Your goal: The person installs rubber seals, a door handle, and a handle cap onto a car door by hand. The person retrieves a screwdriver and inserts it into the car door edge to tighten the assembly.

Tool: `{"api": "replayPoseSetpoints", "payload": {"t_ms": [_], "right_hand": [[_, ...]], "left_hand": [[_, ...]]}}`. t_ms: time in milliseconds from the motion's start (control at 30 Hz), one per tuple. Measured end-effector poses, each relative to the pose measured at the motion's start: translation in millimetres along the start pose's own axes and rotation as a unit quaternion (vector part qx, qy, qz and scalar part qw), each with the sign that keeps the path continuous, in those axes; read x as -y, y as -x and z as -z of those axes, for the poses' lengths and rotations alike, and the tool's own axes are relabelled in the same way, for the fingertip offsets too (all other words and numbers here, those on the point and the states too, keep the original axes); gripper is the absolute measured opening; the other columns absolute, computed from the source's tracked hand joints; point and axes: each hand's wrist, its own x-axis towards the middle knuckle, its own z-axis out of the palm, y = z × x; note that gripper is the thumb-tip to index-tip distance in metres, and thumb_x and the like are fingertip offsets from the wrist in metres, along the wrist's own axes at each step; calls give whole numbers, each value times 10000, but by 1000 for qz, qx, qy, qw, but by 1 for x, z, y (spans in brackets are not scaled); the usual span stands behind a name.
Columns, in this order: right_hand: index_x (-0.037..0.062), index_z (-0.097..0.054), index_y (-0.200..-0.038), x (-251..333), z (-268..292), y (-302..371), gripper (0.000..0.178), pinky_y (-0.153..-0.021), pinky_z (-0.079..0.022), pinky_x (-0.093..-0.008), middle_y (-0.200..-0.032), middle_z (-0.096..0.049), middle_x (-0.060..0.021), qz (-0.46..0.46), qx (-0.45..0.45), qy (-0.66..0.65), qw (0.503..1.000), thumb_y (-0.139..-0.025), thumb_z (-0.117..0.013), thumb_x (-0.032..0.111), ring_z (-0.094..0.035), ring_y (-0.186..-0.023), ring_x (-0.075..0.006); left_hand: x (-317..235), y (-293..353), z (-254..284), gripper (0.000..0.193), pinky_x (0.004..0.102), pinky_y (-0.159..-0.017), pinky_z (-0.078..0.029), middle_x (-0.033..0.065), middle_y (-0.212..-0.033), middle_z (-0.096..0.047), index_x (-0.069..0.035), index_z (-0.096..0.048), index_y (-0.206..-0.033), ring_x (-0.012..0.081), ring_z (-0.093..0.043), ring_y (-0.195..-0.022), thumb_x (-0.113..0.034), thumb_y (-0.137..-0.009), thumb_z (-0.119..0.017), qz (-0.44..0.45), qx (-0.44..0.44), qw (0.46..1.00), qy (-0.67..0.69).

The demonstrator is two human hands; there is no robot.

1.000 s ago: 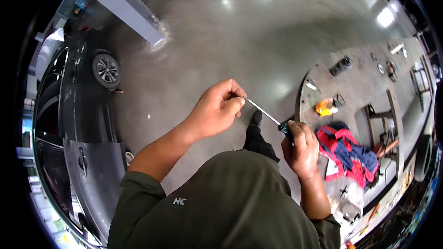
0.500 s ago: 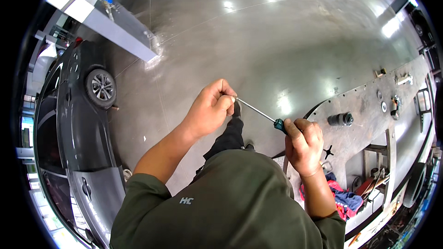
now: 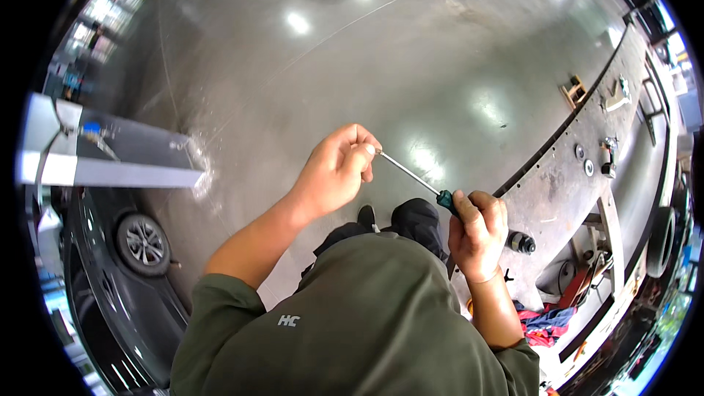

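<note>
A screwdriver (image 3: 409, 172) with a thin metal shaft and a dark green handle is held slantwise in front of my body, above the floor. My right hand (image 3: 480, 238) is closed around the handle, thumb laid along it. At the other end, the thumb and fingers of my left hand (image 3: 334, 172) pinch the tip of the shaft. Those fingers cover the very end, so whether a small part sits there too cannot be made out.
A metal workbench (image 3: 546, 209) curves along my right, bearing a dark cylindrical part (image 3: 521, 242), metal rings (image 3: 589, 167) and a clamp-like tool (image 3: 609, 158). Red and blue cloth (image 3: 543, 323) lies below. On my left are a grey post (image 3: 139, 172) and a dark car (image 3: 110, 279).
My view has turned to the right and I have stepped around, so the post, car and bench have shifted in the picture. Both hands keep the same hold on the screwdriver.
</note>
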Motion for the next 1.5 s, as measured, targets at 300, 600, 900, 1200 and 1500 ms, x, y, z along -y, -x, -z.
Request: {"api": "replayPoseSetpoints", "payload": {"t_ms": [300,600,900,1200,1500], "right_hand": [[148,-748,-1150,-190,-72,-142,442,-693,-475,-363,-994,-634,-48,5,-65,49,997,-727,-770,21,-568,-767,-230],[168,-765,-1114,-359,-91,-340,434,-686,-453,-335,-986,-624,-17,61,-70,67,993,-695,-775,57,-532,-774,-200],[184,-777,-1086,-505,-171,-522,423,-682,-427,-318,-983,-621,-6,123,-49,140,981,-666,-760,135,-507,-766,-183],[177,-784,-1048,-634,-241,-722,393,-680,-431,-321,-972,-627,-5,76,-66,159,982,-658,-772,127,-507,-770,-187],[155,-784,-1039,-817,-309,-866,368,-672,-420,-321,-954,-639,-27,2,-93,175,980,-671,-771,142,-509,-764,-188]], "left_hand": [[-42,-268,-11,77,287,-638,-501,25,-774,-594,-23,-566,-925,92,-583,-693,-37,-999,-554,60,72,993,-73],[-120,-493,-14,103,287,-610,-496,17,-752,-595,-20,-572,-909,83,-572,-677,-60,-997,-537,23,54,988,-140],[-138,-746,32,95,282,-600,-480,27,-764,-636,-3,-600,-929,87,-592,-668,-87,-973,-589,38,138,979,-148],[-214,-1016,78,98,310,-605,-489,33,-776,-641,12,-587,-968,97,-601,-685,-77,-993,-555,50,212,957,-193],[-250,-1283,50,69,272,-575,-444,11,-746,-569,-11,-544,-958,92,-561,-670,-48,-1001,-505,26,228,962,-146]]}}
